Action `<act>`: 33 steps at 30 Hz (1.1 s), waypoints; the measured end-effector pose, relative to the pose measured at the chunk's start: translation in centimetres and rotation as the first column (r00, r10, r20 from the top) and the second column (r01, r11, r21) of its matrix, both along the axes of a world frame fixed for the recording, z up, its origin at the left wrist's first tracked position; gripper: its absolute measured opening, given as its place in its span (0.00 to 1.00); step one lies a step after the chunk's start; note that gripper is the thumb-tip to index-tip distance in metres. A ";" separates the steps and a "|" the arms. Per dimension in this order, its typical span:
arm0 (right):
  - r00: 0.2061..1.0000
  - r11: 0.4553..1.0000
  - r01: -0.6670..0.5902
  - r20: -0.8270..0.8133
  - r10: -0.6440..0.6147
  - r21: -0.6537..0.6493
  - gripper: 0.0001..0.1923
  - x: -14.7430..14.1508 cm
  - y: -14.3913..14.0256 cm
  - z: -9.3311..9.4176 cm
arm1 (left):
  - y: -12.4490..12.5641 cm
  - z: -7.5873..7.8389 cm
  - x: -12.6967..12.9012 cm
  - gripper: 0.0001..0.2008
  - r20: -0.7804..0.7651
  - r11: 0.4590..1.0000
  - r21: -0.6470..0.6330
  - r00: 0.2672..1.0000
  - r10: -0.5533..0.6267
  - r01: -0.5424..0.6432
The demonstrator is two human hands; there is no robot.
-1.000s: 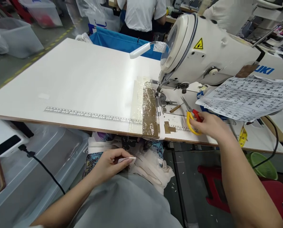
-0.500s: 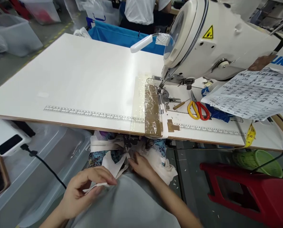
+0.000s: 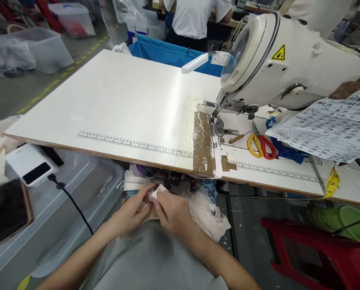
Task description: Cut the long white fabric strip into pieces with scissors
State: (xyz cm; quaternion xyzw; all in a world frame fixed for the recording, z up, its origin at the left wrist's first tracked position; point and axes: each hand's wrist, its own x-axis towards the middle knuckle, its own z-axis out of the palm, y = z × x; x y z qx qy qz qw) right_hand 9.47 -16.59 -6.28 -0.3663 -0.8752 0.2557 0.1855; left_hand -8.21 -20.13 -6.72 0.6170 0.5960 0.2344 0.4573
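My left hand point(image 3: 135, 211) and my right hand point(image 3: 174, 210) meet over my lap, just below the front edge of the table. Between them they pinch a piece of white fabric point(image 3: 158, 191), whose upper tip shows above the fingers; the rest is mostly covered by the hands. More pale, crumpled fabric point(image 3: 210, 217) lies on my lap to the right of my right hand. A folded white band point(image 3: 132, 183) is at the left, behind my left hand.
The white sewing table point(image 3: 131, 96) carries a sewing machine point(image 3: 258, 60), scissors point(image 3: 260, 145), an awl point(image 3: 236, 139) and a yellow tape measure point(image 3: 332, 183). A phone point(image 3: 9, 211) and a white device point(image 3: 32, 165) rest on a plastic bin at left. A red stool point(image 3: 315, 249) stands at right.
My left hand has moved right and up to meet my right hand, which has turned and closed on the white fabric. The camera view has shifted, and more of the left side shows.
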 end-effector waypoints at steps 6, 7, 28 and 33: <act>0.985 0.909 -0.155 -0.011 0.172 0.386 0.15 0.6 2.3 3.9 | 2.3 -0.1 -2.1 0.14 -0.038 0.987 0.159 0.999 0.015 -0.008; 0.987 0.896 -0.144 -0.004 0.160 0.420 0.15 0.9 2.8 4.2 | 2.5 -0.1 -2.9 0.15 -0.097 0.985 0.171 0.995 0.006 0.010; 0.852 0.927 0.345 0.463 -0.244 -0.147 0.06 13.0 0.7 -4.4 | 1.4 -7.7 -5.3 0.23 -0.372 0.865 0.338 0.792 0.485 -0.371; 0.784 0.907 0.410 0.546 -0.296 -0.096 0.05 12.2 -0.4 -5.0 | 1.2 -5.6 3.2 0.16 0.243 0.988 -0.151 0.969 0.032 0.005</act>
